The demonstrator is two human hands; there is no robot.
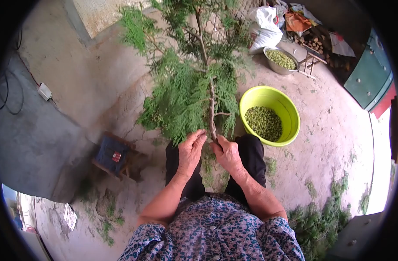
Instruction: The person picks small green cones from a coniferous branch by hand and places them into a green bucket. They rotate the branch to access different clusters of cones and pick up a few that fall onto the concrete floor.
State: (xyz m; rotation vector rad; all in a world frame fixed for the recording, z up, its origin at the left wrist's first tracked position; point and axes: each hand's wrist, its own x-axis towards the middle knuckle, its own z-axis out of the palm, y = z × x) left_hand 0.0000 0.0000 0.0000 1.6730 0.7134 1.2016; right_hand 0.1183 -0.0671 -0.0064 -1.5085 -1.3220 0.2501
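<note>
A long evergreen branch [212, 93] with flat, feathery green sprays stretches away in front of me. Its bare brown lower end is in my right hand [228, 155], whose fingers are closed round the stem just above my knees. Close by on the left, my left hand [191, 150] is pinched shut at the lower edge of the foliage. What sits between those fingertips is too small to make out. To the right of the branch stands a yellow-green plastic basin [292, 114] with many small green seed cones [264, 123] in its bottom.
A metal bowl [277, 68] of similar green cones stands at the back right, by a white sack [265, 32] and a small wooden rack [311, 63]. A low stool [113, 152] is at my left. Cut sprays [316, 224] lie behind on the right.
</note>
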